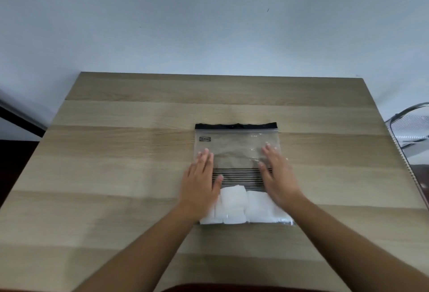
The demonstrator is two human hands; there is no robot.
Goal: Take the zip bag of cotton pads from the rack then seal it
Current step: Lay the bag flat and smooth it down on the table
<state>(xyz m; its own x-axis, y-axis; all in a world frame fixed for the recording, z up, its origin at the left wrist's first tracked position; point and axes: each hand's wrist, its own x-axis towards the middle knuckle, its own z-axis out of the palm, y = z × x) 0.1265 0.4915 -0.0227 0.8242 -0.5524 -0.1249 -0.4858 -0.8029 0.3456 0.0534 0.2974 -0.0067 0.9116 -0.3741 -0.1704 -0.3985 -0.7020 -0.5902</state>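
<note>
The zip bag [236, 152] lies flat on the tabletop [116, 175] at the frame's centre, black zip strip [235, 126] toward the top, white cotton pads [234, 208] bunched at its lower end. Both hands, left hand [200, 182] and right hand [276, 175], rest on it, fingers spread flat, pinching nothing

The counter [139, 152] looks like pale wood-grain laminate, smooth with a soft matt sheen. The zip bag [235, 150] is thin clear plastic, glossy and a bit crinkly, with a black strip along its top, and the cotton pads [233, 208] inside look soft, white and fluffy. The rack [411, 126] at the right edge is shiny chrome-like metal wire.
</note>
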